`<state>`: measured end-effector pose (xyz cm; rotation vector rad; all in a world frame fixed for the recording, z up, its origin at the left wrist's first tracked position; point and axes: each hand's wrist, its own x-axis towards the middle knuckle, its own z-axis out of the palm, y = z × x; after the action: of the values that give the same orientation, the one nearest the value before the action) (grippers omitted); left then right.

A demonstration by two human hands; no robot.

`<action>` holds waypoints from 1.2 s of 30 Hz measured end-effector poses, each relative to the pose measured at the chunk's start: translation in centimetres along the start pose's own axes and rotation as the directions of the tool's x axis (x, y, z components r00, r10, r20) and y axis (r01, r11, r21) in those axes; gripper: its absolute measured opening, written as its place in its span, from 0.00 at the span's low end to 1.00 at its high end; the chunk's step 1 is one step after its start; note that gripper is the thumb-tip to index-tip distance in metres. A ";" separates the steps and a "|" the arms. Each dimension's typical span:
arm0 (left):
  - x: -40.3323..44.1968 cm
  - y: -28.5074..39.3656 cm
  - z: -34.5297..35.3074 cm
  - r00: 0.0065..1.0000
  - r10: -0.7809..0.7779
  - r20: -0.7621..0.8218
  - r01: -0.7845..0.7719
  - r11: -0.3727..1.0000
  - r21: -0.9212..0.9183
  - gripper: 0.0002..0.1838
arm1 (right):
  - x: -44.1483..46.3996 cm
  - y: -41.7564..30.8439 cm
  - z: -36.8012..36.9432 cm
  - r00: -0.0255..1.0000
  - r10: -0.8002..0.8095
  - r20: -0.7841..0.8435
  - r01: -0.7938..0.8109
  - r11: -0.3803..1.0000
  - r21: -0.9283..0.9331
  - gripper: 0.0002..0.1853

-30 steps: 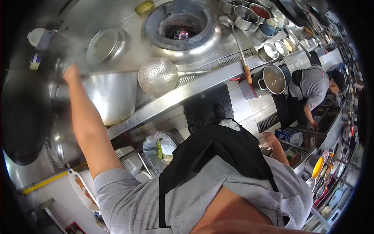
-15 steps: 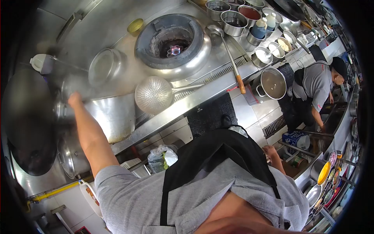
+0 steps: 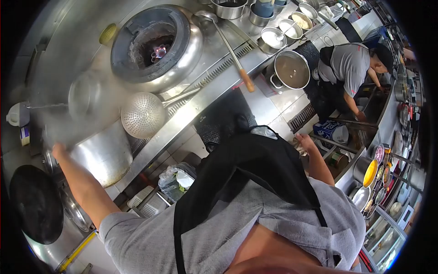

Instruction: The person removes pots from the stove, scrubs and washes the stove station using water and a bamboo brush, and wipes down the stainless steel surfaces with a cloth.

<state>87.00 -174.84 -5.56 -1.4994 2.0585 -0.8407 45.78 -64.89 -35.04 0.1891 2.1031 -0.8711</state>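
Observation:
My left arm reaches over to the far side of a large steel stockpot (image 3: 102, 153), from which steam rises. My left hand (image 3: 58, 150) is at the pot's far edge, its fingers lost in the steam. My right hand (image 3: 305, 140) hangs low beside my black apron, fingers curled around something pale and crumpled that I cannot make out. A perforated strainer (image 3: 143, 115) rests by the pot's right side. Behind the pot a round pan or lid (image 3: 85, 95) shows dimly through the steam. A black wok (image 3: 36, 204) stands to the left.
A wok burner (image 3: 150, 43) has a flame lit inside. A wooden-handled ladle (image 3: 232, 52) lies along the counter near several steel containers. A pot of brownish liquid (image 3: 292, 71) stands farther right. A co-worker (image 3: 346, 64) bends over an open unit at right.
My view has swung, so the stove and pots sit farther left. My left hand stays by the stockpot. My right hand and forearm show more fully, and both of the co-worker's hands are visible.

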 end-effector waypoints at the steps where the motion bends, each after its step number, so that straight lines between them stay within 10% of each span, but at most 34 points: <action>1: -0.1 0.2 -0.1 1.000 -0.011 -0.006 0.011 1.000 -0.006 0.17 | 0.4 0.1 -0.3 1.000 -0.001 0.000 0.001 1.000 -0.001 0.28; 10: -3.1 0.8 -1.2 0.991 0.005 -0.136 0.005 0.997 0.073 0.12 | 8.2 2.6 -3.2 0.994 -0.013 0.112 0.026 0.993 -0.112 0.22; 12: -4.4 1.8 -2.3 0.966 -0.048 -0.254 0.045 0.999 -0.016 0.12 | 13.7 7.2 -4.6 0.943 -0.233 0.238 0.325 0.797 -0.509 0.23; 16: -5.8 3.2 -3.8 0.964 -0.131 -0.233 0.100 0.985 -0.143 0.14 | 11.8 -1.3 -3.0 0.979 -0.111 0.174 0.157 0.946 -0.283 0.18; 18: -7.3 4.9 -5.7 0.885 -0.437 -0.162 0.293 0.792 -0.536 0.15 | 14.1 -2.2 -2.1 0.952 -0.169 0.257 0.253 0.905 -0.341 0.17; 24: -8.7 4.8 -7.4 0.955 -0.243 -0.169 0.176 0.926 -0.333 0.15 | 16.7 -9.6 1.3 0.939 -0.139 0.314 0.243 0.915 -0.323 0.15; 26: -9.8 5.6 -8.6 0.901 -0.434 -0.025 0.306 0.674 -0.672 0.21 | 11.3 -17.5 3.4 0.941 -0.145 0.307 0.217 0.952 -0.214 0.16; 27: -9.1 6.2 -8.2 0.830 -0.544 0.128 0.356 0.338 -0.871 0.28 | 12.4 -17.7 3.7 0.940 -0.157 0.303 0.230 0.947 -0.223 0.16; 36: -14.3 9.4 -16.6 0.800 -0.533 0.276 0.394 0.121 -0.911 0.37 | 15.1 -24.6 5.8 0.935 -0.219 0.278 0.344 0.747 -0.568 0.20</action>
<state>73.82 -155.70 -0.27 -2.9325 2.2597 0.4171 29.63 -89.48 -36.01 -0.5567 2.1392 -0.3070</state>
